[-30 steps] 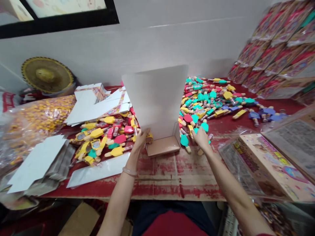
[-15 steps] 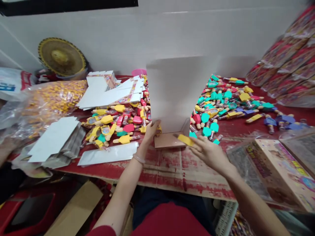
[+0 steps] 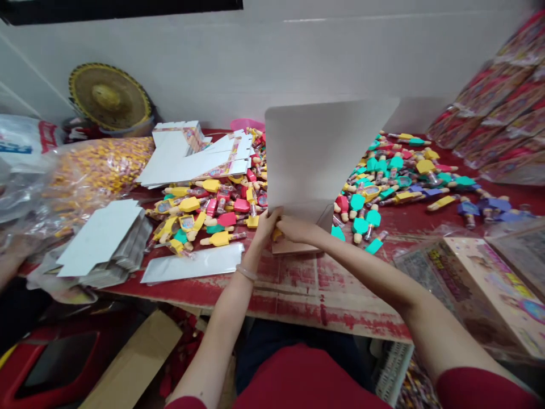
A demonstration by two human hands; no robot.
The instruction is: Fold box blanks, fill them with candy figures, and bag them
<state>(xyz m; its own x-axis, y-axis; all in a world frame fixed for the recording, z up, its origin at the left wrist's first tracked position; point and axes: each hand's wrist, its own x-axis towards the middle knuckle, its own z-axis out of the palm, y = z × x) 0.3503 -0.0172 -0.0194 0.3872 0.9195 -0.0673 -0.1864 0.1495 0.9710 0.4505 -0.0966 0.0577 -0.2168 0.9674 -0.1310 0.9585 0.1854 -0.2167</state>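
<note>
A display box point(image 3: 293, 248) with a tall, pale upright flap stands at the middle of the table. My left hand point(image 3: 267, 225) is closed around the box's left side. Across the box's front wall reaches my right hand point(image 3: 298, 229), its fingers down inside the left end beside my left hand. A bit of a yellow candy toy point(image 3: 276, 234) shows under the right hand's closed fingers; the fingertips are mostly hidden. Loose candy toys in yellow, red and green point(image 3: 221, 218) lie left of the box, and another heap point(image 3: 374, 187) lies to its right.
Flat white card blanks point(image 3: 100, 241) are stacked at left, with more cut cards point(image 3: 196, 165) behind. A clear bag of small yellow pieces point(image 3: 102, 170) lies far left, near another person's arm point(image 3: 12, 253). Wrapped printed boxes point(image 3: 489, 284) sit at right; packed goods point(image 3: 502, 108) are piled behind.
My right hand has moved left with the yellow toy, from the box's right front to inside its left end. My left hand stays at the box's left side.
</note>
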